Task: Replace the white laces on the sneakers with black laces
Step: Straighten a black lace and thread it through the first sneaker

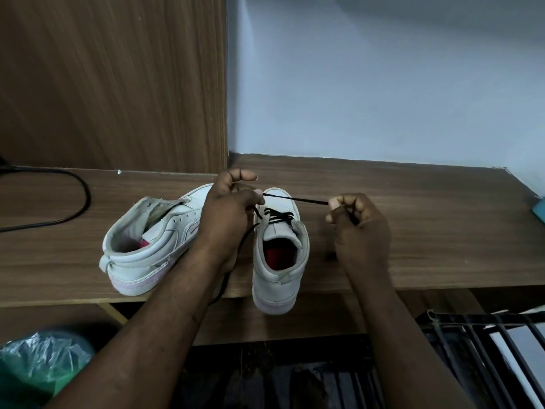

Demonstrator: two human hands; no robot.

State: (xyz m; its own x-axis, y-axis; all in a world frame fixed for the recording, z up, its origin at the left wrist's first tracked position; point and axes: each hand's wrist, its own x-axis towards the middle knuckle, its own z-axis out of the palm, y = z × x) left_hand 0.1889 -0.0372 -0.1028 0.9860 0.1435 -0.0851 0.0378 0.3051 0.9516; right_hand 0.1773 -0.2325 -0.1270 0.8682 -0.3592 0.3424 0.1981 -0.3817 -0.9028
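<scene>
Pinched by fingertips of the left hand [227, 208], clenched in the curled right hand [358, 219], stretched taut between: one black lace [295, 198], crossing the lower eyelets of one upright sneaker [277, 261], heel over the desk [427, 231] front edge. Left of it, near that edge, a second sneaker [141, 249], tipped sideways.

left hand [228, 208] | right hand [355, 214] | both pinch black lace [295, 199] taut

There are two white sneakers, the left sneaker [141, 255] and the right sneaker [277, 276]; one black lace [295, 198]; two hands, the left hand [227, 214] and the right hand [361, 228]; one black cable [88, 199].
</scene>
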